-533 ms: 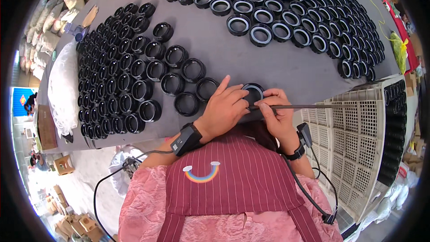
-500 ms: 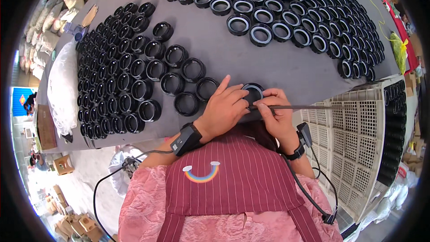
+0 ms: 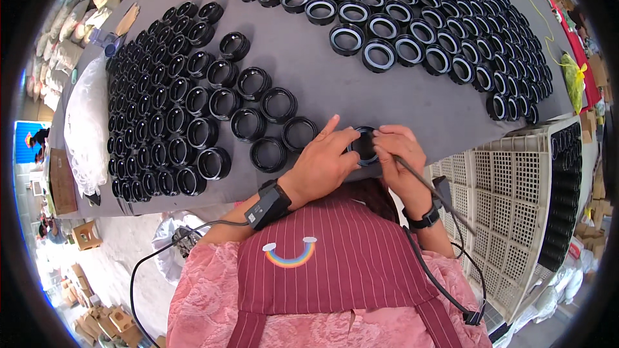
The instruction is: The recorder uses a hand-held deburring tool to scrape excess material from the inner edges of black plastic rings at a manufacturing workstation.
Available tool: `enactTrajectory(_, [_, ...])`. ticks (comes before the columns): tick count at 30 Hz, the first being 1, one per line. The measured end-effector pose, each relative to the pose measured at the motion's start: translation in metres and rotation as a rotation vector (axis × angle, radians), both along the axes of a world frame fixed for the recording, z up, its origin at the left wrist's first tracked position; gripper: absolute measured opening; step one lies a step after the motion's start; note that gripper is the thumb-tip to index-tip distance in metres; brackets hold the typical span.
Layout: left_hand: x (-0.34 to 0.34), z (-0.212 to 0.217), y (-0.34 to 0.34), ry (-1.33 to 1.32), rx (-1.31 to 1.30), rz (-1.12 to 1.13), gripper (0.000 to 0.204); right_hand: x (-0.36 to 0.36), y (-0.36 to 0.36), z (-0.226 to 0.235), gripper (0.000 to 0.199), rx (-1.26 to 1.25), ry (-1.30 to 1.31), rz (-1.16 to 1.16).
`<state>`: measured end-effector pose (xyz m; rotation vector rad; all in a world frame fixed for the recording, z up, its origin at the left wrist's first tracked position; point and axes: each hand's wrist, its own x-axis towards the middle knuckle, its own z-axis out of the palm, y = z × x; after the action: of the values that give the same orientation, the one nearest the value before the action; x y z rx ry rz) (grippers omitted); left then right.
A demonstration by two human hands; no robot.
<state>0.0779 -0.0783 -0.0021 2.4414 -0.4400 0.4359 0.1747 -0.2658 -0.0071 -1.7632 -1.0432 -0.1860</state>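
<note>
My left hand (image 3: 325, 161) grips a black ring-shaped part (image 3: 363, 147) at the near edge of the grey table (image 3: 309, 58). My right hand (image 3: 400, 158) holds a thin metal tool (image 3: 429, 187) whose tip rests on that ring. The tool's shaft runs back over my right wrist toward a black cable. Both wrists wear black bands. Just left of my left hand lie two more black rings (image 3: 268, 154).
Many black rings (image 3: 161, 109) stand in rows at the table's left. Rings with pale inserts (image 3: 419, 19) fill the far right. A white perforated crate (image 3: 509, 206) with stacked rings stands at my right. A white bag (image 3: 84, 122) lies at the left edge.
The tool in my right hand has swung from pointing right to lying back over my wrist. Both hands stay on the same ring.
</note>
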Motion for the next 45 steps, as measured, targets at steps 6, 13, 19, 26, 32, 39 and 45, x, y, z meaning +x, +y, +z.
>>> enactTrajectory(6, [0.002, 0.007, -0.001, 0.018, -0.036, 0.016, 0.012, -0.007, 0.005, -0.015, 0.008, 0.013, 0.088, 0.076])
enactTrajectory(13, [0.002, 0.013, 0.001, 0.069, 0.023, -0.032, 0.016, -0.002, -0.004, -0.034, 0.016, 0.518, 0.735, 0.048])
enactTrajectory(19, [0.031, 0.024, -0.002, 0.184, 0.081, 0.177, 0.008, 0.006, -0.010, -0.041, 0.017, 0.914, 0.973, 0.062])
enactTrajectory(26, [0.069, 0.027, 0.013, -0.078, 0.256, 0.312, 0.016, 0.006, -0.007, -0.056, 0.013, 0.819, 0.915, -0.023])
enactTrajectory(32, [0.069, 0.024, 0.018, 0.133, 0.395, 0.023, 0.040, 0.007, -0.006, -0.053, 0.011, 0.785, 0.907, -0.015])
enactTrajectory(39, [0.100, 0.034, 0.075, 0.140, 0.506, 0.222, 0.025, 0.006, -0.007, -0.058, 0.011, 0.733, 0.839, -0.010])
enactTrajectory(45, [0.160, 0.018, 0.160, -0.074, 0.305, 0.694, 0.023, 0.003, -0.005, -0.050, 0.012, 0.669, 0.765, 0.034])
